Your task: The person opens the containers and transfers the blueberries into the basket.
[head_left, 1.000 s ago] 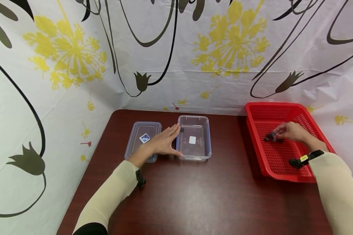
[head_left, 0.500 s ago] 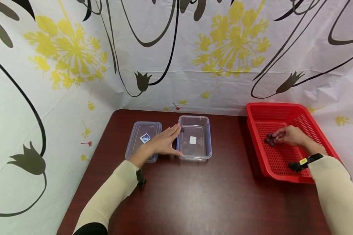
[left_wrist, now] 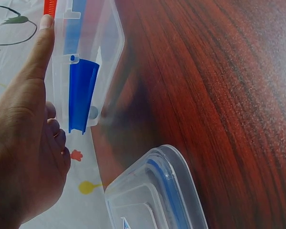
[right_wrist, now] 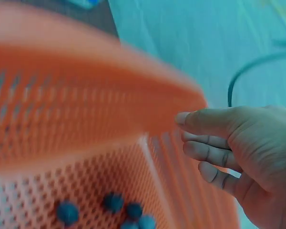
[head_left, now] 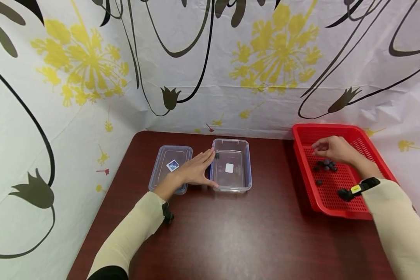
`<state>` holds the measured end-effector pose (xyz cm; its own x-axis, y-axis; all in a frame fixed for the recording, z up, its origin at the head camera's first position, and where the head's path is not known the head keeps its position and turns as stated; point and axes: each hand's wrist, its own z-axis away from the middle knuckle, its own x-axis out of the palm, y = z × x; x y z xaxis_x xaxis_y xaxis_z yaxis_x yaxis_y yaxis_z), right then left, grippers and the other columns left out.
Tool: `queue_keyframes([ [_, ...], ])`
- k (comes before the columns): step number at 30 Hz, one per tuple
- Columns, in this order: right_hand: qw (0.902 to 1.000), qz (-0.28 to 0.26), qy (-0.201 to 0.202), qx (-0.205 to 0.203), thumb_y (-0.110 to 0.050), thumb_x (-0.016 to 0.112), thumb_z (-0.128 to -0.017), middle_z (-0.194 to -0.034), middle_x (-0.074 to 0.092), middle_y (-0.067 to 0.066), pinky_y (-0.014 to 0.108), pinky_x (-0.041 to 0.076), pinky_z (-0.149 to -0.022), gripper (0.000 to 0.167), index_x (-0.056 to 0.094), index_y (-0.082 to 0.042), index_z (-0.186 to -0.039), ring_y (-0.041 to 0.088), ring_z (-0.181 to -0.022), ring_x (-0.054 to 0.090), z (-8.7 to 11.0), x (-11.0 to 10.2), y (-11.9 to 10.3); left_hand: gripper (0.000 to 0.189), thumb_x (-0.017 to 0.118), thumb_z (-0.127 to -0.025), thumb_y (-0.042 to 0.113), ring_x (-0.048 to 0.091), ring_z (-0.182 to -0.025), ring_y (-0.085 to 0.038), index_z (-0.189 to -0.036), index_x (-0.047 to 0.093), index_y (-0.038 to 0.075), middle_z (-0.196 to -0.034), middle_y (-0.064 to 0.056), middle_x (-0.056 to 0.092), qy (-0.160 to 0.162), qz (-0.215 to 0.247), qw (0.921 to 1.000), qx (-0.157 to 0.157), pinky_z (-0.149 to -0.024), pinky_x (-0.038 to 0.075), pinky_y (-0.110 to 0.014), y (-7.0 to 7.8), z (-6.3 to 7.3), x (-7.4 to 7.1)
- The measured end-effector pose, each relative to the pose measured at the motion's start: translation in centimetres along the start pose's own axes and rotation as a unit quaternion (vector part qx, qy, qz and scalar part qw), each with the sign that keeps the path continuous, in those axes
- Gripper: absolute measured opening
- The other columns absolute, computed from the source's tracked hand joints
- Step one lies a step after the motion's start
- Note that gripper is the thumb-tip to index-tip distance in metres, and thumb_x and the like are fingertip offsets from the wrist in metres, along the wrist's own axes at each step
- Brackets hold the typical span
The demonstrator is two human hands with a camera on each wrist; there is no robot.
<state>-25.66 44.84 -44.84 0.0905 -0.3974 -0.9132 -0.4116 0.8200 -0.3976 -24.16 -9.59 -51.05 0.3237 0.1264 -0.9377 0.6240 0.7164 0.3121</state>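
My left hand rests against the left side of a clear plastic box, fingers straight and thumb spread towards the near corner. One small dark blueberry lies inside by the box's left wall; the left wrist view shows the box's blue clip. Above the red basket, my right hand hovers with thumb and fingers drawn close together. Whether something small sits between its fingertips is hidden. Several blueberries lie clustered on the basket floor below it, one blueberry apart nearer the front.
A clear lid with a blue-and-white label lies left of the box, partly behind the left forearm. All stand on a dark brown table. A white patterned cloth hangs behind and along the left.
My right hand has lifted off the blueberries and moved up and slightly left within the basket. Some blueberries have shifted, one now lying apart. The left hand stays in place.
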Motion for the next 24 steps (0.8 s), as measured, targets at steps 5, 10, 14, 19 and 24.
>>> queue_keyframes([
  [5,0.9996,-0.018,-0.005,-0.020,-0.007,0.084,-0.090,-0.091,0.081,0.003,0.015,0.050,-0.063,0.016,0.081,-0.004,-0.106,0.001,-0.074,0.069,-2.5,0.0,-3.4,0.134,0.069,-0.083,0.081,0.000,-0.164,-0.021,-0.169,-0.005,0.011,-0.179,-0.010,-0.006,-0.005,-0.002,1.0000,-0.001,-0.133,0.004,-0.039,0.1,-0.1,0.0],
  [10,0.9981,-0.018,-0.007,-0.059,-0.011,0.086,-0.089,-0.092,0.080,0.003,0.020,0.049,-0.061,0.017,0.081,-0.006,-0.105,0.004,-0.072,0.066,-5.0,0.7,-7.0,0.134,0.070,-0.083,0.081,-0.002,-0.164,-0.018,-0.170,-0.004,0.010,-0.179,-0.010,-0.005,-0.006,-0.008,0.9999,0.000,-0.133,0.004,-0.038,0.2,0.0,-0.2],
  [14,0.9956,-0.021,-0.011,-0.091,-0.010,0.087,-0.088,-0.094,0.080,0.006,0.023,0.053,-0.063,0.017,0.082,-0.006,-0.104,0.011,-0.075,0.070,-7.1,2.1,-9.5,0.133,0.069,-0.083,0.081,-0.003,-0.164,-0.018,-0.170,-0.002,0.009,-0.179,-0.012,-0.003,-0.004,-0.014,0.9999,0.005,-0.133,0.005,-0.039,0.2,0.0,-0.3],
  [19,0.9939,-0.036,-0.033,-0.099,-0.010,0.087,-0.088,-0.096,0.080,0.008,0.034,0.060,-0.071,0.019,0.082,-0.005,-0.106,0.018,-0.082,0.076,-9.5,4.0,-12.2,0.132,0.070,-0.084,0.080,-0.002,-0.165,-0.020,-0.170,0.002,0.006,-0.179,-0.012,-0.002,0.000,-0.010,0.9999,0.006,-0.133,0.006,-0.041,0.2,0.1,-0.2],
  [24,0.9916,-0.055,-0.049,-0.107,-0.010,0.087,-0.087,-0.093,0.081,0.006,0.039,0.062,-0.077,0.022,0.082,-0.003,-0.107,0.018,-0.083,0.076,-11.9,6.0,-14.4,0.133,0.071,-0.083,0.079,-0.003,-0.165,-0.021,-0.170,0.004,0.005,-0.179,-0.011,-0.003,0.001,-0.009,1.0000,0.002,-0.133,0.004,-0.041,0.2,0.1,-0.2],
])
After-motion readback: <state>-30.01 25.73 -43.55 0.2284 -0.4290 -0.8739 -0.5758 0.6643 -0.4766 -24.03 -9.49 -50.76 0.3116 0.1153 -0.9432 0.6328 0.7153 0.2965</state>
